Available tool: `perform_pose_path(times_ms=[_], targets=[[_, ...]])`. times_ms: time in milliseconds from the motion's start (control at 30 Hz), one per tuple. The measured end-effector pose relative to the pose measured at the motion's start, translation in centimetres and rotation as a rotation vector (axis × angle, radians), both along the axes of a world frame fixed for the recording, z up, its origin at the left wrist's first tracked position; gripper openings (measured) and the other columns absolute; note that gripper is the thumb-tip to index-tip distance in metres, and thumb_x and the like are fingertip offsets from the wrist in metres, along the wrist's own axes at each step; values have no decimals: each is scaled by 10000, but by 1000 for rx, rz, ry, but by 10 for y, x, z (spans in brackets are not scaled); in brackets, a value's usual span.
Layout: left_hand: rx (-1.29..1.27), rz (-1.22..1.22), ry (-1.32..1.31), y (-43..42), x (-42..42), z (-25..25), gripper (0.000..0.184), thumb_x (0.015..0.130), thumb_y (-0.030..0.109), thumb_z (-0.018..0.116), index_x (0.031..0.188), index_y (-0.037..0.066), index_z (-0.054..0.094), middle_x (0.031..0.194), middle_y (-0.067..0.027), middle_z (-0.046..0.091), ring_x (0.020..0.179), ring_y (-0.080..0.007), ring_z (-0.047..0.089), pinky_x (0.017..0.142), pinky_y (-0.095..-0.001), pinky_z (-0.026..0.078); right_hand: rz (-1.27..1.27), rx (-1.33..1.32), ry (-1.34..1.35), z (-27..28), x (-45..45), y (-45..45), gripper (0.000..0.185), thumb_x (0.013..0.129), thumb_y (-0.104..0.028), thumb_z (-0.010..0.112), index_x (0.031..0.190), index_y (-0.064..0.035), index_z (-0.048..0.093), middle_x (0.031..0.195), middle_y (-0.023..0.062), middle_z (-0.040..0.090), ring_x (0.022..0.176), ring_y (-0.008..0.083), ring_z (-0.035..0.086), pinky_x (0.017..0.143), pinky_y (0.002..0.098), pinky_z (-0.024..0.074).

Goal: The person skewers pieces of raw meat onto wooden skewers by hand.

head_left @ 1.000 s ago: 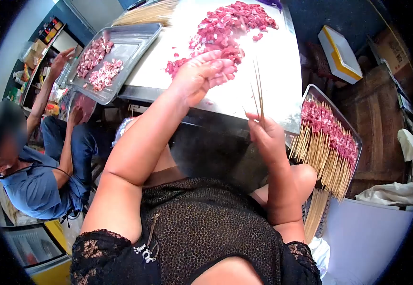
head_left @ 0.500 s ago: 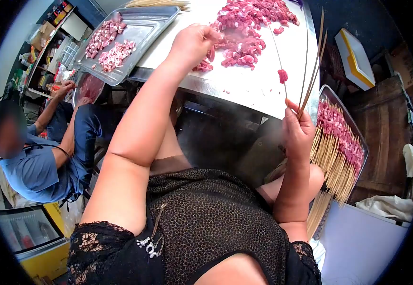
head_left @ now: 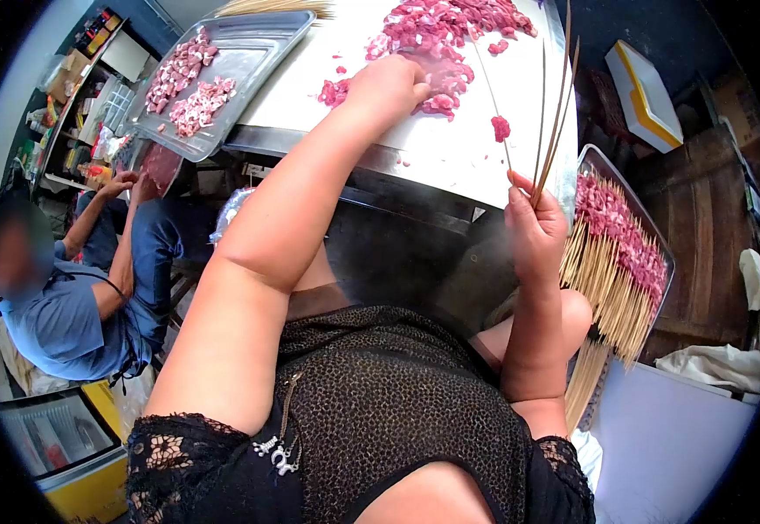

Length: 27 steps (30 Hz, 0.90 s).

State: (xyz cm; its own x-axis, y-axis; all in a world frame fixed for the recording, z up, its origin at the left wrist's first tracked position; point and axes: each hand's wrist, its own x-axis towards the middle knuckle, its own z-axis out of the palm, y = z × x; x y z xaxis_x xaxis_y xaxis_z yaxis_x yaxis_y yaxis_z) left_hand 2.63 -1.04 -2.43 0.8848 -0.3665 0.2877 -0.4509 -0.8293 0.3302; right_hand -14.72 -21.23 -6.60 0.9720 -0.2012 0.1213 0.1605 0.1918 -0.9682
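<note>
My right hand [head_left: 537, 223] is closed around several thin wooden skewers [head_left: 561, 113] that point up over the white table. One skewer carries a single piece of red meat [head_left: 500, 129] partway along it. My left hand [head_left: 389, 90] reaches over the table to the near edge of a heap of cut red meat [head_left: 459, 26]. Its fingers curl downward and the tips are hidden, so what they pinch does not show. A few meat pieces [head_left: 335, 93] lie just left of that hand.
A metal tray [head_left: 262, 65] with two heaps of paler meat stands at the table's left. Right of the table, another tray [head_left: 673, 262] holds many loaded skewers. On the left sits a person [head_left: 65, 306], both hands by a container of meat [head_left: 163, 166].
My left hand has moved right and down, from above the table into the edge of the meat heap. My right hand still holds the skewers. The seated person's hands have come together.
</note>
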Motion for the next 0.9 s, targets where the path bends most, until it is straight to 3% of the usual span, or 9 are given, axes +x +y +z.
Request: perform_pose_path(times_ms=[100,200,400,533,633,667,733,767,900], targets=[[-3,-24,110,3,-4,7,255,766,239,623,926,45,662,814,-141,644,757,-261,622,712,-351,481,7,14,-11,1,-1,-1,227,889,-51,536,1099,18,586,659,-73,464,540,9,378,490,149,274],[-322,80,388,14,-11,19,239,737,194,675,927,48,676,724,-23,629,665,-95,567,624,-265,474,12,32,22,3,-2,-2,225,888,-50,536,1095,22,587,659,-70,463,542,10,378,489,150,273],[-639,52,565,42,-9,14,175,798,79,651,951,-7,644,739,-42,629,600,-61,536,532,-190,437,19,-8,12,4,-3,-4,235,889,-57,545,1108,16,587,630,-54,473,532,20,400,481,163,302],[-795,38,587,52,-12,21,172,828,71,619,973,-21,624,787,-66,649,644,-90,586,594,-202,478,13,-16,22,4,-3,-4,232,886,-57,549,1103,14,592,628,-54,475,533,18,399,482,162,303],[-1017,60,524,57,-9,21,174,857,80,560,989,-22,607,943,-103,649,863,-155,620,790,-282,503,30,-14,11,-1,-3,-4,229,883,-55,551,1097,13,595,626,-56,475,532,17,398,482,162,305],[-1015,61,520,58,-9,21,174,857,80,560,989,-22,607,943,-103,649,863,-155,620,790,-282,503,37,-18,24,0,-3,-3,229,882,-54,552,1097,10,597,625,-57,475,531,17,398,483,162,306],[-1375,-107,499,59,-8,25,209,866,72,522,1043,-24,574,999,-131,629,949,-198,603,842,-324,490,50,-19,34,-1,-3,0,229,881,-53,553,1096,7,599,625,-58,476,531,17,398,484,161,307],[-1463,-120,490,59,-8,28,226,870,71,489,1063,-35,537,1031,-156,605,1009,-264,582,913,-397,464,49,-27,40,-1,-3,0,227,881,-53,553,1095,5,600,624,-59,475,530,18,399,483,161,308],[-1728,-88,598,60,-7,30,188,869,90,483,989,-48,527,1030,-177,588,1020,-329,571,963,-472,430,60,-17,67,0,-3,4,224,881,-54,552,1093,-2,605,626,-58,476,533,19,401,485,162,315]])
